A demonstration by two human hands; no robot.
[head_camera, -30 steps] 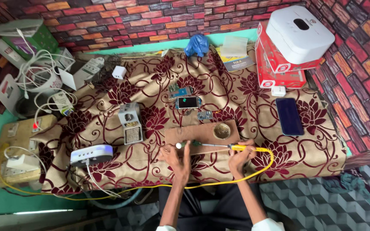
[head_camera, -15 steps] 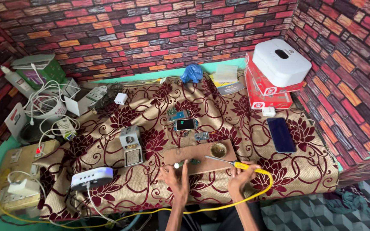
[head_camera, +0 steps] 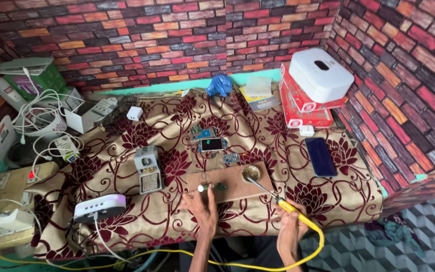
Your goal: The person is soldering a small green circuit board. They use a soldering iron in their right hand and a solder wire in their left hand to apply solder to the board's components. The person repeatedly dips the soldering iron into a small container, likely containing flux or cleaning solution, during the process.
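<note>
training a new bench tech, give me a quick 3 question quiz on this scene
1. True or false: the right hand holds the yellow soldering iron.
2. Where does the iron's tip rest? A) small round tin B) dark phone C) blue bag
3. What does the left hand touch?

Key: 1 true. 2 A. 3 a small part on the wooden board.
</note>
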